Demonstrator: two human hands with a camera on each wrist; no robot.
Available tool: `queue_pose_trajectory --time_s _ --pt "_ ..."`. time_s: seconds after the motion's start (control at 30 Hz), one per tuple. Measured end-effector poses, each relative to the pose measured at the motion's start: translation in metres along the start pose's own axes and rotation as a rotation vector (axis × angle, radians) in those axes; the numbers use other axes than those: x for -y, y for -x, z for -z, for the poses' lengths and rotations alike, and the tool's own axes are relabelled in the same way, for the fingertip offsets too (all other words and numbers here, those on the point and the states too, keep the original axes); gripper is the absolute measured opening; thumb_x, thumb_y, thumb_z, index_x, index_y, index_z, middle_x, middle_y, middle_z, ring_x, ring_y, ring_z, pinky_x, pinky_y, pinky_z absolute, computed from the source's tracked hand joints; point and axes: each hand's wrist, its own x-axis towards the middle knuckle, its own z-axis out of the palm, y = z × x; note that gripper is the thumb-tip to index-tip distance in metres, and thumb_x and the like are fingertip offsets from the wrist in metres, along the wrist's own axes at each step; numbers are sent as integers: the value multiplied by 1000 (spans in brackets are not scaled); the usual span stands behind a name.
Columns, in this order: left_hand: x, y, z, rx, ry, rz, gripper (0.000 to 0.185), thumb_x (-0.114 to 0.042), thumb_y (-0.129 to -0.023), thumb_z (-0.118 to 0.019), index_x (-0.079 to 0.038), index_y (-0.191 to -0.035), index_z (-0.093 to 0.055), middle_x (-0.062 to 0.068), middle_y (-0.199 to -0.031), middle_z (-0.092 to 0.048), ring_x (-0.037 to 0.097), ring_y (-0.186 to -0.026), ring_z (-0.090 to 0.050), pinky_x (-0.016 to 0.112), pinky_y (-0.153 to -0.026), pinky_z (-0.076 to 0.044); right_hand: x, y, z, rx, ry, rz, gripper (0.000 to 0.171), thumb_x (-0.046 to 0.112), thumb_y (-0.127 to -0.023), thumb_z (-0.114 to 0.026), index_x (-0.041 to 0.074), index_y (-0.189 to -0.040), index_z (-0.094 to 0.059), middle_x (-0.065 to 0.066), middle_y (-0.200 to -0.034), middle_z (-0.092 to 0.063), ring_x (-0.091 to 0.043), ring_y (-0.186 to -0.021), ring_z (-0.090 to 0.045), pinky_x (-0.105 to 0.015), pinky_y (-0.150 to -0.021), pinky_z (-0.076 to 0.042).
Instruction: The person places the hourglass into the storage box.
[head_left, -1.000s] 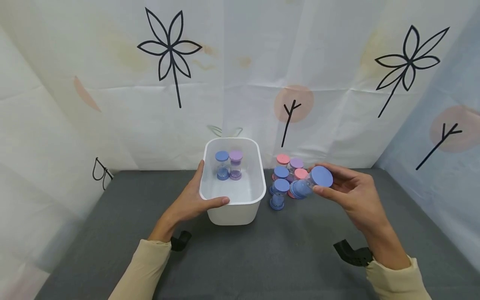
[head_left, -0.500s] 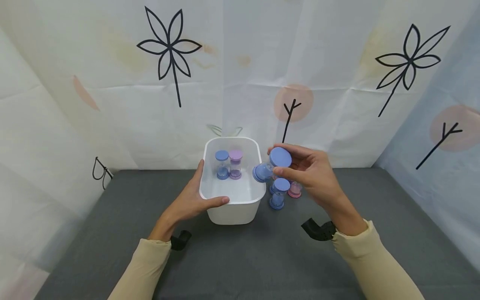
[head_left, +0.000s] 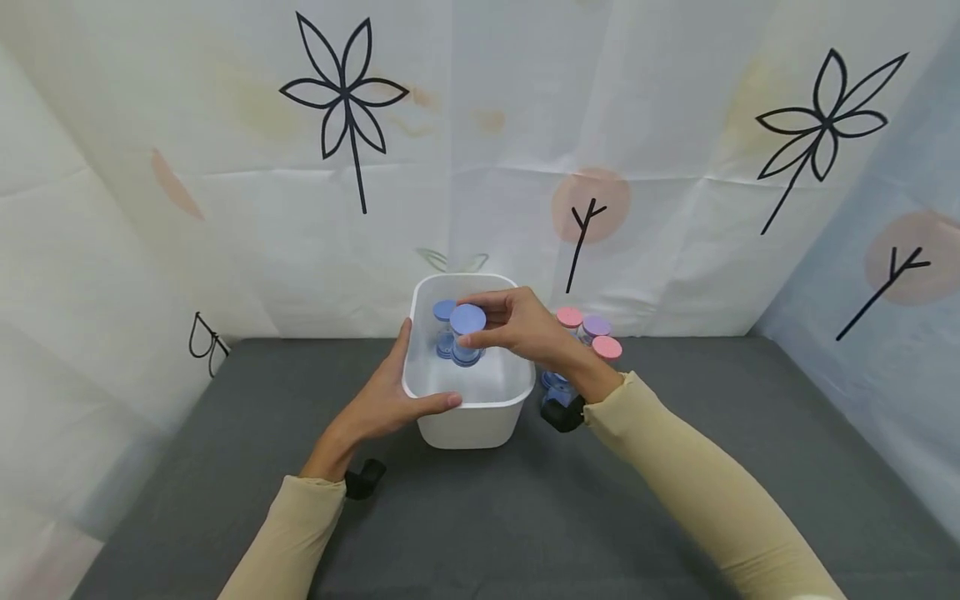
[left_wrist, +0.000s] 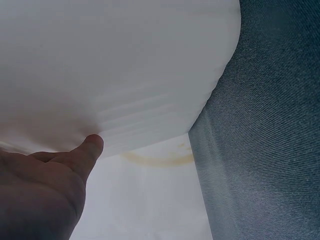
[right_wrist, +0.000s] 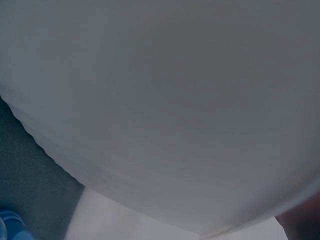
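Note:
A white tub point(head_left: 468, 425) stands on the grey mat. My left hand point(head_left: 397, 387) grips its near left corner, thumb along the front rim; in the left wrist view the thumb point(left_wrist: 90, 147) presses the tub wall point(left_wrist: 125, 65). My right hand point(head_left: 491, 321) reaches over the tub and pinches a blue-capped sand timer point(head_left: 467, 333) upright inside it. Another blue-capped timer point(head_left: 444, 312) stands just behind, partly hidden. The right wrist view shows only the tub wall point(right_wrist: 165, 100) up close.
To the right of the tub stand several more timers: a pink-capped one point(head_left: 569, 317), a purple-capped one point(head_left: 596, 325), another pink one point(head_left: 606, 347) and a blue one point(head_left: 558, 385) behind my wrist. A printed cloth backdrop point(head_left: 480, 167) closes off the back and sides.
My right hand carried the blue-capped timer left from beside the cluster, over the tub's right rim and down into the tub, turning it upright. The left hand stayed on the tub.

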Motion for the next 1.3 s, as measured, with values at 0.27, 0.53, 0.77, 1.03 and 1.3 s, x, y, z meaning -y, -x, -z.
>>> queue_pose_trajectory --time_s 0.27,0.53,0.77,1.03,1.3 --pt "1 1 0 -10 -10 22 119 -25 -82 -87 -40 -160 1 0 -150 -42 28 -117 -58 62 -94 -48 -9 -23 -5 35 90 -50 50 3 -84 -83 -1 -131 -66 -13 -122 -70 -23 -107 -70 -36 -91 -55" --pt "1 1 0 1 -3 34 120 -27 -82 -87 -39 -160 3 5 -148 -46 30 -120 -58 63 -96 -46 -19 -35 -10 58 106 -65 48 5 -84 -84 -2 -128 -67 -11 -116 -73 -21 -102 -72 -33 -88 -57" --pt "0 2 1 -11 -28 44 124 -29 -82 -87 -32 -162 7 6 -151 -43 41 -127 -53 65 -98 -43 -23 -44 -14 -2 267 -120 50 17 -79 -90 3 -123 -72 -7 -109 -75 -16 -99 -72 -31 -85 -56" --pt "0 4 2 -15 -44 66 127 -33 -82 -87 -27 -162 12 8 -157 -37 39 -131 -51 63 -103 -40 -30 -55 -22 -58 517 -122 57 30 -74 -93 3 -120 -74 -8 -106 -76 -15 -95 -71 -28 -78 -56" --pt "0 2 2 -18 -44 52 124 -27 -82 -87 -32 -162 8 7 -155 -39 36 -129 -54 63 -101 -42 -33 -59 -23 -28 580 -167 56 27 -74 -93 0 -120 -73 -10 -110 -75 -19 -102 -70 -30 -85 -55"
